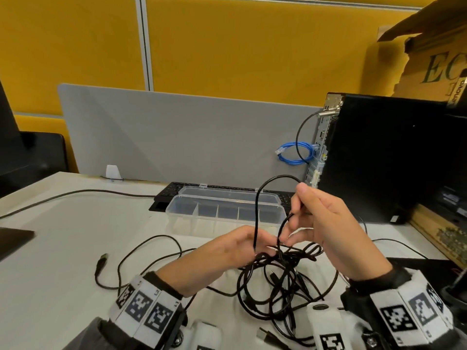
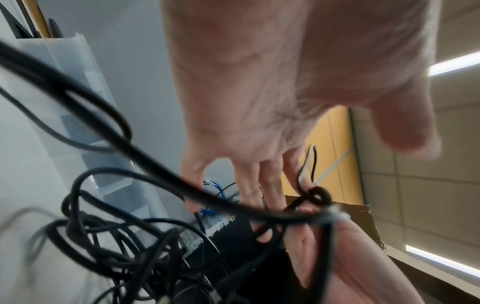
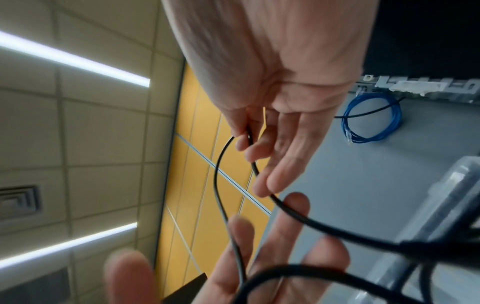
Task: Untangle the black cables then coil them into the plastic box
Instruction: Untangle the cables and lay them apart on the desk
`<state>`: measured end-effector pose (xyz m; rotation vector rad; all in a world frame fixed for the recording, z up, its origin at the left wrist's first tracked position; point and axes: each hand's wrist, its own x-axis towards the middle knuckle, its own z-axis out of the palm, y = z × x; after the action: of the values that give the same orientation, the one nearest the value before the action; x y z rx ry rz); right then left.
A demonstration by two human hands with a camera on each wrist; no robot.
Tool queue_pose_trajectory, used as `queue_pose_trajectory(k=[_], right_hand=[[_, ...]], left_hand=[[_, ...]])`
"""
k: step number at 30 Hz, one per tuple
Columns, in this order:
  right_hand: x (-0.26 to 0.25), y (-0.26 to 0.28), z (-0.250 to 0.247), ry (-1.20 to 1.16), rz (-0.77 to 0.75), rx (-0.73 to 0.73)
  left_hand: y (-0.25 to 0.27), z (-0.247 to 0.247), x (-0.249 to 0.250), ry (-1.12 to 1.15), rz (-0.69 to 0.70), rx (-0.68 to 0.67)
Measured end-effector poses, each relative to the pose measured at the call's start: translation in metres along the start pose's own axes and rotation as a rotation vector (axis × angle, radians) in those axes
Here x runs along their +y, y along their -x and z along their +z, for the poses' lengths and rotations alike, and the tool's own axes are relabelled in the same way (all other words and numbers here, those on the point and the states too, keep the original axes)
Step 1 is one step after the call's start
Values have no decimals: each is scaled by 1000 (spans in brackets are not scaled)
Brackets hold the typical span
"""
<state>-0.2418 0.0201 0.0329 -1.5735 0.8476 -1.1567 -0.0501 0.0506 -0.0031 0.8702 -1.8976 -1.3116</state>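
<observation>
Two hands work over a knot of black cables (image 1: 275, 279) lying on the white desk (image 1: 63, 248), just in front of the clear plastic box (image 1: 225, 210), which stands open with its dividers bare; the right hand (image 1: 326, 223) pinches a raised loop of one cable between thumb and fingers; the left hand (image 1: 235, 251) curls its fingers round the strand where it meets the tangle; a black computer tower (image 1: 384, 157) stands at the right.

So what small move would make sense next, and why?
Probably the right hand should draw its pinched loop up and away while the left hand holds the tangle down: the cables are knotted, and the plastic box holds none.
</observation>
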Motion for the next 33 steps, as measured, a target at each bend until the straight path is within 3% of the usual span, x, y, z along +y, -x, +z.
queue_pose_trajectory(k=[4,10,14,16,18,20,23,26,28,33], right_hand=[[-5,-2,-5,-113,-64,78],[-2,-10,-18,-261,-176,336],[-1,-6,-6,-444,-97,201],[1,-5,2,-304,-36,106],[7,-4,4,27,-60,110],[8,-5,-1,313,-185,182],[-4,-4,-16,553,-382,357],[-15,3,-29,827,-458,442],[-13,4,-26,1018,-446,381],[11,1,14,1225,-309,38]], left_hand=[[8,-7,-9,8,-38,54],[5,-5,-11,29,-99,79],[3,-3,-11,66,-42,132],[1,-3,-14,72,-43,167],[1,-5,-14,90,-83,196],[3,-9,-15,102,-135,219],[9,-20,-18,3,-169,235],[12,-27,-18,-120,-146,310],[11,-28,-16,-194,-114,381],[7,-26,-9,-282,13,457]])
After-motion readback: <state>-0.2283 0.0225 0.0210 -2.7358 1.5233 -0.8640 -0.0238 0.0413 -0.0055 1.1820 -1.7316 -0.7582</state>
